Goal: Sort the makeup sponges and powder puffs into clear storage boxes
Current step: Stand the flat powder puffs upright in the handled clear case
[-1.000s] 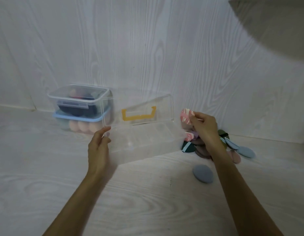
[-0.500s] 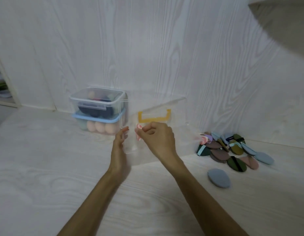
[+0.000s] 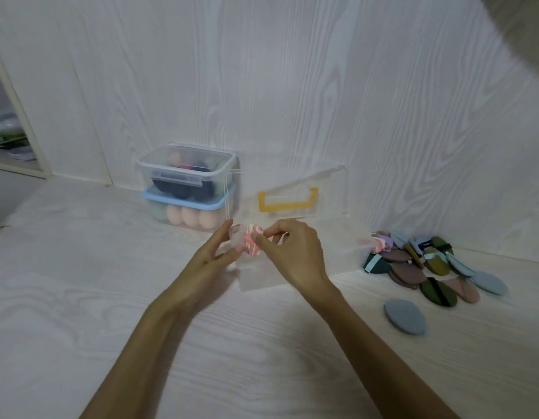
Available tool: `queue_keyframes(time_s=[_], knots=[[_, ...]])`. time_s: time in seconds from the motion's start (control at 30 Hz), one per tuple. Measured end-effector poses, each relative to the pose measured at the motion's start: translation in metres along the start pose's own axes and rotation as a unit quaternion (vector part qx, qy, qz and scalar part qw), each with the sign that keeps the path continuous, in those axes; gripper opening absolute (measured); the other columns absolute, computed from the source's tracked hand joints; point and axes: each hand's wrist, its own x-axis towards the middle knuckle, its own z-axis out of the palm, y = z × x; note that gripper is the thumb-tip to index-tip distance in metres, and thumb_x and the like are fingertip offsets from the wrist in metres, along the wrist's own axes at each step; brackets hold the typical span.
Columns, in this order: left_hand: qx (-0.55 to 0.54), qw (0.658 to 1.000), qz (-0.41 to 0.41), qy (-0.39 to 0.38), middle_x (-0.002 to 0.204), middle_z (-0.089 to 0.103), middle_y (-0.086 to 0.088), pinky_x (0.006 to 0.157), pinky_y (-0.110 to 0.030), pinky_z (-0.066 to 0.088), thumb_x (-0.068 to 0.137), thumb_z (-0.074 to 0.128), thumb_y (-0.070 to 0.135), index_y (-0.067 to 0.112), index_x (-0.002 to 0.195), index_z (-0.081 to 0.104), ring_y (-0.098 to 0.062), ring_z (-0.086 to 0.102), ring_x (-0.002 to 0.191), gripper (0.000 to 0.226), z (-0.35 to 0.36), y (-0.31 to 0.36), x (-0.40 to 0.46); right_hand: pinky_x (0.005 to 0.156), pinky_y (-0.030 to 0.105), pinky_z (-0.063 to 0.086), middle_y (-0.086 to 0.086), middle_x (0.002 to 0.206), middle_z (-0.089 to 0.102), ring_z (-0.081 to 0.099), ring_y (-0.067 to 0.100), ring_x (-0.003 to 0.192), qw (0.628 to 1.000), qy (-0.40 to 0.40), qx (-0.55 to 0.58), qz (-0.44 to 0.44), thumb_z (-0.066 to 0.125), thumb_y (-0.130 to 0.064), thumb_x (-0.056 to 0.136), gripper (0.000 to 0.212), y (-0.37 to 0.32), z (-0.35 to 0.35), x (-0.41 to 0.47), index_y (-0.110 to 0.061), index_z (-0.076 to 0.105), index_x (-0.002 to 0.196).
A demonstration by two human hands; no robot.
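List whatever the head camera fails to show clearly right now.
- Pink marbled puff: partly covered by the right hand pinching it; full shape unknown.
- Left hand grip on the clear box: motion blur and transparent walls hide the contact.
- Stacked lidded boxes: contents blurred behind plastic.
- Puff pile: overlapping, count uncertain.
- Grey shape, top right: cut off by the frame edge.

A single head-worn wide-angle view looks forward and down from above the forearms, close to both hands, the left hand (image 3: pixel 212 261) and the right hand (image 3: pixel 295 257), at frame centre. It faces a white wood-grain wall (image 3: pixel 292 86) meeting a matching floor (image 3: pixel 81 297); edges bow with lens distortion.
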Motion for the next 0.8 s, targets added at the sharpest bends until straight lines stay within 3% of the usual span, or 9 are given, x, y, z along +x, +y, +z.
queue_keyframes(time_s=[0.13, 0.2, 0.27, 0.37, 0.43, 0.53, 0.63, 0.73, 0.8], knots=[[0.067, 0.997, 0.022, 0.022, 0.13, 0.058, 0.015, 0.102, -0.042, 0.045, 0.091, 0.059, 0.034, 0.04, 0.13, 0.052, -0.015, 0.053, 0.124, 0.04, -0.003, 0.004, -0.004, 0.063, 0.015, 0.041, -0.012, 0.082, 0.068, 0.057, 0.001, 0.068, 0.999, -0.025, 0.037, -0.006, 0.066, -0.042, 0.083, 0.023, 0.003, 0.001, 0.004, -0.021, 0.073, 0.089], [0.094, 0.994, 0.04, 0.036, 0.128, 0.059, 0.016, 0.104, -0.045, 0.042, 0.09, 0.06, 0.036, 0.044, 0.123, 0.056, -0.017, 0.052, 0.124, 0.035, -0.006, 0.005, -0.004, 0.072, 0.014, 0.046, -0.012, 0.084, 0.07, 0.062, 0.0, 0.077, 0.996, -0.043, 0.067, -0.027, 0.064, -0.04, 0.085, 0.022, 0.003, 0.003, 0.004, -0.019, 0.071, 0.089], [0.114, 0.99, 0.043, 0.064, 0.126, 0.055, 0.022, 0.102, -0.035, 0.045, 0.087, 0.062, 0.04, 0.052, 0.116, 0.054, -0.008, 0.052, 0.12, 0.032, -0.004, 0.007, -0.005, 0.079, 0.013, 0.046, -0.01, 0.086, 0.071, 0.064, 0.0, 0.082, 0.993, -0.057, 0.088, -0.047, 0.063, -0.037, 0.087, 0.02, 0.003, 0.007, 0.004, -0.017, 0.069, 0.09], [0.07, 0.996, 0.034, 0.035, 0.115, 0.052, 0.022, 0.068, -0.004, 0.049, 0.089, 0.057, 0.014, 0.044, 0.124, 0.041, 0.014, 0.059, 0.091, 0.049, 0.001, 0.008, -0.006, 0.081, 0.018, 0.049, -0.01, 0.086, 0.071, 0.064, 0.001, 0.083, 0.994, -0.039, 0.085, -0.058, 0.064, -0.036, 0.087, 0.02, 0.005, 0.011, 0.008, -0.017, 0.069, 0.092], [0.078, 0.996, 0.031, 0.003, 0.121, 0.055, 0.019, 0.069, -0.009, 0.051, 0.083, 0.063, 0.004, 0.039, 0.135, 0.039, 0.011, 0.06, 0.096, 0.067, -0.003, 0.004, -0.006, 0.081, 0.019, 0.05, -0.01, 0.085, 0.071, 0.064, 0.002, 0.081, 0.994, -0.026, 0.087, -0.055, 0.065, -0.036, 0.086, 0.021, 0.005, 0.011, 0.011, -0.017, 0.071, 0.091], [0.086, 0.995, 0.032, 0.023, 0.128, 0.058, 0.017, 0.079, -0.024, 0.056, 0.078, 0.072, 0.011, 0.042, 0.135, 0.045, 0.0, 0.062, 0.105, 0.07, -0.012, 0.001, -0.004, 0.074, 0.015, 0.047, -0.008, 0.084, 0.071, 0.062, 0.004, 0.077, 0.995, -0.012, 0.092, -0.031, 0.066, -0.037, 0.084, 0.023, 0.002, 0.006, 0.012, -0.016, 0.073, 0.091], [0.086, 0.994, 0.045, 0.042, 0.123, 0.06, 0.017, 0.076, -0.02, 0.055, 0.081, 0.071, 0.009, 0.04, 0.133, 0.046, 0.005, 0.064, 0.097, 0.066, -0.005, -0.001, 0.0, 0.065, 0.015, 0.041, -0.009, 0.081, 0.067, 0.055, 0.004, 0.072, 0.998, 0.02, 0.057, -0.014, 0.066, -0.043, 0.083, 0.025, 0.0, 0.005, 0.009, -0.02, 0.073, 0.088], [0.104, 0.991, 0.058, 0.066, 0.114, 0.057, 0.035, 0.072, -0.01, 0.051, 0.082, 0.07, 0.013, 0.04, 0.134, 0.04, 0.018, 0.057, 0.098, 0.066, 0.003, -0.004, 0.003, 0.075, 0.022, 0.041, -0.008, 0.084, 0.062, 0.05, 0.006, 0.083, 0.999, 0.03, -0.022, -0.012, 0.065, -0.045, 0.083, 0.024, -0.003, 0.01, 0.004, -0.024, 0.074, 0.091], [0.144, 0.986, 0.057, 0.066, 0.114, 0.054, 0.039, 0.073, -0.009, 0.046, 0.081, 0.072, 0.017, 0.044, 0.129, 0.042, 0.015, 0.052, 0.109, 0.063, 0.002, -0.002, 0.002, 0.081, 0.023, 0.037, -0.009, 0.085, 0.06, 0.046, 0.008, 0.088, 0.999, 0.017, -0.045, -0.009, 0.063, -0.046, 0.084, 0.026, -0.005, 0.013, 0.002, -0.026, 0.075, 0.096]])
